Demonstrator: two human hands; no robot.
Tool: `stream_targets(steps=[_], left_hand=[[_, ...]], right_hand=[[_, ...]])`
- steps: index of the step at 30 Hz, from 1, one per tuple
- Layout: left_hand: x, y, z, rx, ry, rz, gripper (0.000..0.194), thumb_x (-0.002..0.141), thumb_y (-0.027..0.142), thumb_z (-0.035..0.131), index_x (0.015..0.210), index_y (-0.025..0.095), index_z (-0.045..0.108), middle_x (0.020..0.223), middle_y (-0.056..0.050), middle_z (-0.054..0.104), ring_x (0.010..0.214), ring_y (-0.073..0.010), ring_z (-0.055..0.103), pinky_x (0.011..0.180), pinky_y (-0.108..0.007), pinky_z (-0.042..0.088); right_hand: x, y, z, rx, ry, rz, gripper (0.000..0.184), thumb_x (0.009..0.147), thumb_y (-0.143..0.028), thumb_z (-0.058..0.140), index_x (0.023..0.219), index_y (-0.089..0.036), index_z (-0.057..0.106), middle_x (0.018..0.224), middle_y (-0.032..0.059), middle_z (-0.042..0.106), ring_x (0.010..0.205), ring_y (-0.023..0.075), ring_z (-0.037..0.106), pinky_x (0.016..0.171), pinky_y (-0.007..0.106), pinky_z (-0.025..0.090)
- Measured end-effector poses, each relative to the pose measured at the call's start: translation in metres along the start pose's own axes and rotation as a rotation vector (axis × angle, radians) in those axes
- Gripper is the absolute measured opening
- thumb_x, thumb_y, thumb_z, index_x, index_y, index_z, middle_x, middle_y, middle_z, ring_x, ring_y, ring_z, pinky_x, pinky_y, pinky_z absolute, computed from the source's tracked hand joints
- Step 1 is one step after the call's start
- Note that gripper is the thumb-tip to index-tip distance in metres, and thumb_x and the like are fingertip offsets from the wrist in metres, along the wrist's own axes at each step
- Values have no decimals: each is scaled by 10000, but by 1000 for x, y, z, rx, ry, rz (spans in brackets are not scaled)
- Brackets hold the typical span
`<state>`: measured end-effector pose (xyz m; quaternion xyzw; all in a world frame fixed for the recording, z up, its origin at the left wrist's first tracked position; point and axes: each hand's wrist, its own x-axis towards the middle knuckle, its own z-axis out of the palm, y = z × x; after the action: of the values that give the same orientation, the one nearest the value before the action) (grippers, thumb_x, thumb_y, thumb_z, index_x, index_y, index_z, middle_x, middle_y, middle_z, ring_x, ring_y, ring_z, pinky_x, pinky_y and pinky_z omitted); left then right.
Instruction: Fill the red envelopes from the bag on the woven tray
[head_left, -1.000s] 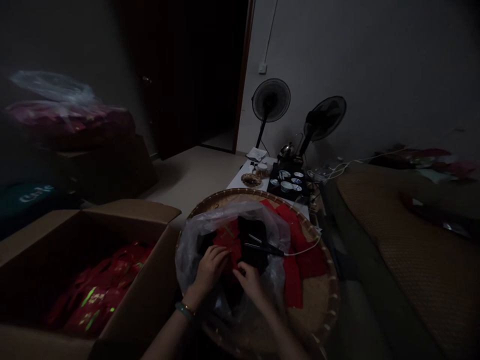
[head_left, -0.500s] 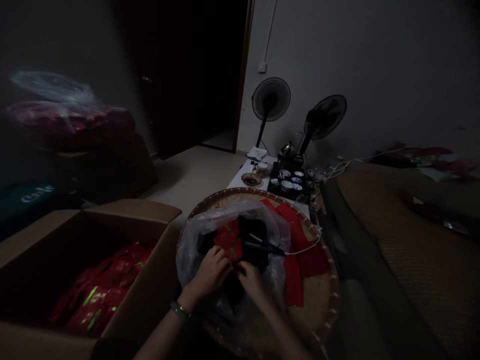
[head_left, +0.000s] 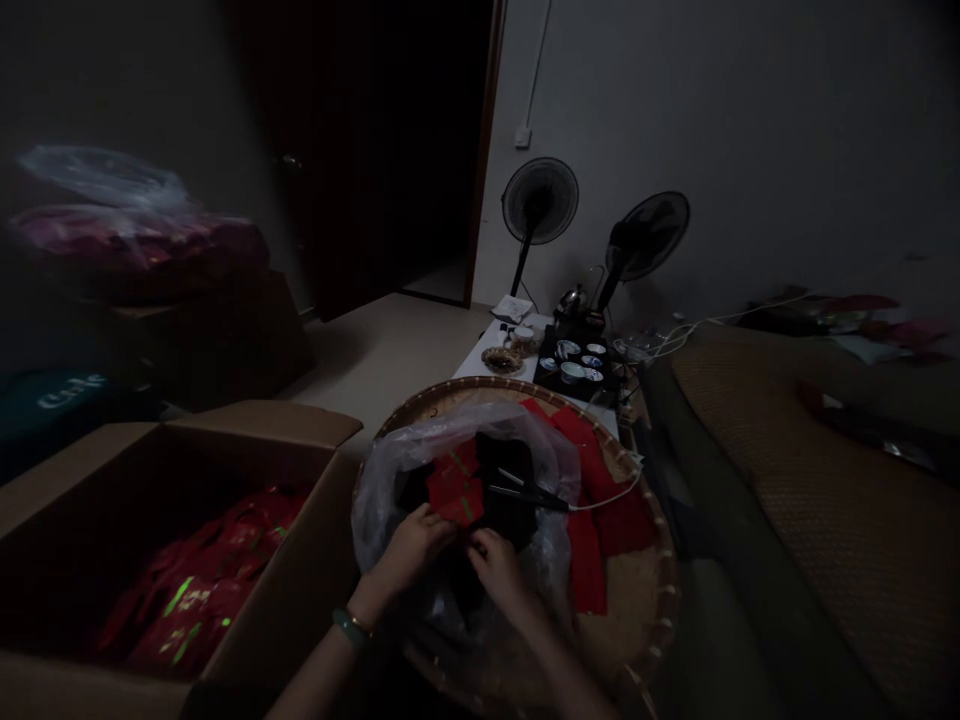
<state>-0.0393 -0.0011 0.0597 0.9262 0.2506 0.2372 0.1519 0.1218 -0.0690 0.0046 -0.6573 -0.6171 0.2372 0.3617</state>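
My left hand (head_left: 417, 544) is closed, its fingertips pinching the near edge of a red cloth piece (head_left: 457, 492) with green and gold marks. Close by on the right, my right hand (head_left: 496, 565) has its thumb and fingers pressed together at the same near edge; what lies between them is too dark to make out. Under the red piece is black material (head_left: 510, 455) in a clear plastic bag (head_left: 559, 460). On it rests a two-pronged tool (head_left: 551, 498) with a black handle and white cord. The bag lies in a round woven bamboo tray (head_left: 626, 585).
Red cloth strips (head_left: 587, 560) lie at the tray's right side. A cardboard box (head_left: 262, 425) on the left holds many red pieces (head_left: 199, 590). Beyond the tray, a low table (head_left: 480, 350) carries cups (head_left: 573, 372) and a kettle, with two fans (head_left: 540, 200) behind.
My left hand has slid slightly left and down, baring more of the red piece. My right hand has shifted slightly, its fingers curling in more. The tool and tray stay put.
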Motion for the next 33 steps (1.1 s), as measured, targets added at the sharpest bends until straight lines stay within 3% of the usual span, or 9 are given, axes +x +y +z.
stream_targets(steps=[4, 8, 13, 19, 23, 26, 29, 33], left_hand=[[2, 3, -2, -17, -30, 19, 199, 872, 231, 438, 877, 211, 636, 765, -16, 652, 702, -138, 535, 626, -237, 407], [5, 6, 1, -1, -3, 54, 321, 897, 211, 359, 753, 180, 645, 688, -19, 622, 618, -119, 500, 624, -248, 402], [1, 6, 2, -45, 105, 151, 213, 854, 296, 480, 777, 180, 642, 675, -25, 611, 714, -148, 496, 663, -275, 413], [0, 12, 8, -78, 170, 217, 172, 811, 320, 544, 753, 172, 609, 681, -34, 566, 858, -186, 479, 751, -326, 438], [3, 19, 13, -66, 209, 216, 179, 805, 333, 551, 749, 171, 600, 765, -53, 544, 875, -195, 476, 745, -335, 452], [2, 23, 10, -129, 185, 107, 133, 824, 292, 528, 840, 178, 595, 886, -73, 544, 856, -177, 497, 727, -310, 461], [1, 21, 8, -209, 147, -95, 177, 826, 256, 513, 978, 186, 572, 944, -79, 561, 887, -181, 523, 766, -316, 465], [-3, 13, 13, -319, -16, -284, 219, 803, 255, 531, 1003, 190, 591, 953, -71, 621, 868, -187, 573, 760, -306, 471]], right_hand=[[-3, -23, -12, 55, 105, -201, 364, 725, -74, 468, 1066, -186, 532, 1061, 92, 566, 1010, 191, 519, 874, 341, 431], [-3, -43, -24, 112, -2, -349, 421, 738, -69, 439, 1130, -206, 506, 1075, 76, 570, 1029, 175, 515, 887, 323, 435], [-3, -44, -30, 95, -124, -266, 448, 695, -64, 469, 1119, -205, 505, 1064, 59, 585, 960, 165, 544, 811, 280, 448], [1, -54, -39, -288, -287, -70, 288, 679, -97, 526, 955, -178, 549, 877, 47, 645, 837, 188, 572, 751, 282, 395], [5, -57, -44, -458, -368, -75, 147, 704, -104, 508, 799, -166, 601, 814, 73, 659, 822, 200, 592, 790, 309, 366], [4, -49, -44, -488, -396, -60, 164, 706, -87, 491, 775, -154, 624, 797, 104, 669, 814, 220, 605, 789, 326, 364], [0, -36, -44, -468, -376, -43, 220, 724, -92, 482, 898, -150, 604, 850, 109, 670, 830, 222, 612, 759, 310, 378], [-7, -23, -39, -290, -313, 21, 222, 752, -96, 446, 918, -169, 575, 850, 70, 666, 818, 192, 616, 679, 253, 406]])
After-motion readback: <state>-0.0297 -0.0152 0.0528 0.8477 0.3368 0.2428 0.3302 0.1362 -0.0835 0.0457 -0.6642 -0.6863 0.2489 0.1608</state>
